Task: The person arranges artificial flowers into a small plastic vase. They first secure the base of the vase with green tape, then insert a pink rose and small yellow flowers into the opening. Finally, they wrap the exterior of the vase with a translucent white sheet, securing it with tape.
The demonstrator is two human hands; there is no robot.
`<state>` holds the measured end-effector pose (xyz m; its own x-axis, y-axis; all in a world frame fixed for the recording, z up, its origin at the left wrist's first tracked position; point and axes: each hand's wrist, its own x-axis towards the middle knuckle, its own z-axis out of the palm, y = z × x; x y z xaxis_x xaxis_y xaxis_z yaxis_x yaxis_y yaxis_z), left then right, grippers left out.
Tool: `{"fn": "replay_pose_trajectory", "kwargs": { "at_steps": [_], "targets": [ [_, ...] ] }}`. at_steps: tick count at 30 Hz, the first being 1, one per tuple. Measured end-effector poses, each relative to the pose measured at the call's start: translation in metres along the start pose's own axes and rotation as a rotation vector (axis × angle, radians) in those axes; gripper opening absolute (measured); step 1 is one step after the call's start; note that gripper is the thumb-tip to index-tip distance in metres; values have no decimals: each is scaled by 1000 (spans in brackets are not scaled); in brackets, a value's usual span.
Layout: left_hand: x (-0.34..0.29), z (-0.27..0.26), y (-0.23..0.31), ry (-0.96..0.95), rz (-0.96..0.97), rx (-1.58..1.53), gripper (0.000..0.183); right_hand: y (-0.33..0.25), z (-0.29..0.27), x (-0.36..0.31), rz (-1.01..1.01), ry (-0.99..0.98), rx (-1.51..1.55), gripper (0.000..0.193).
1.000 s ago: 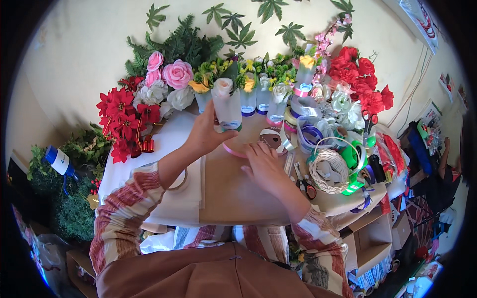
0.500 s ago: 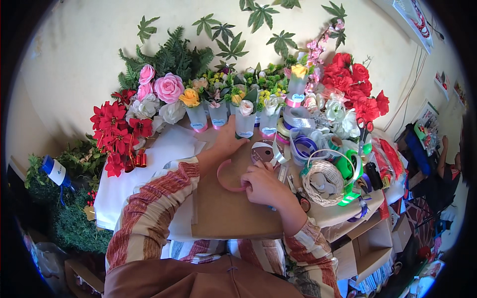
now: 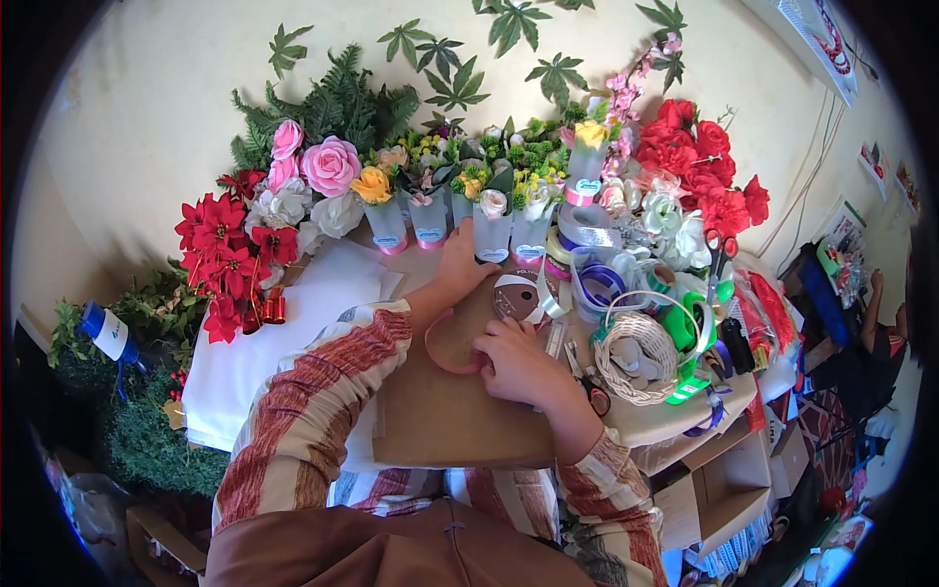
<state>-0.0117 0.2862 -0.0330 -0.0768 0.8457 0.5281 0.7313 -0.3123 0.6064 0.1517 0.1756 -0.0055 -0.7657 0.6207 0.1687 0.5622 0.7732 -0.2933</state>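
My left hand [image 3: 464,264] is at the near side of a frosted cup [image 3: 493,237] holding a pale rose. Its fingers are around the cup's lower left side, partly hidden, with the thumb by the base. Closed on one end of a pink ribbon [image 3: 434,342], my right hand [image 3: 518,360] rests on the brown tabletop. The ribbon curves up in a loop toward my left wrist. Beside the held cup stand a cup with a yellow rose [image 3: 389,229] and another frosted cup [image 3: 429,221] with pink bands at their bases. A brown ribbon spool [image 3: 516,293] lies just beyond my right hand.
On the right are a white wicker basket [image 3: 636,357], scissors [image 3: 593,391], ribbon rolls [image 3: 597,284] and a green tape dispenser [image 3: 685,328]. Artificial red flowers [image 3: 220,254] and white paper [image 3: 284,362] lie left. An open cardboard box [image 3: 729,499] stands below the table's right edge.
My left hand has shifted slightly right and away from me, and the cup with the pale rose has moved with it. My right hand stays nearly in place with the pink ribbon.
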Motion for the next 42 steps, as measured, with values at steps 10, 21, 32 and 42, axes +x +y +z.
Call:
{"fn": "replay_pose_trajectory", "kwargs": {
  "at_steps": [10,21,32,42],
  "targets": [
    [-2,0,9,6,-45,-8,76,1,2,1,-10,4,-7,23],
    [-3,-6,-1,-60,-108,38,81,2,3,4,-8,26,4,19],
    [-28,-169,42,-364,-79,-62,25,7,2,6,-23,125,87,13],
    [-179,-261,26,3,-189,-32,15,-40,-1,33,-184,335,127,24]
  ]
}}
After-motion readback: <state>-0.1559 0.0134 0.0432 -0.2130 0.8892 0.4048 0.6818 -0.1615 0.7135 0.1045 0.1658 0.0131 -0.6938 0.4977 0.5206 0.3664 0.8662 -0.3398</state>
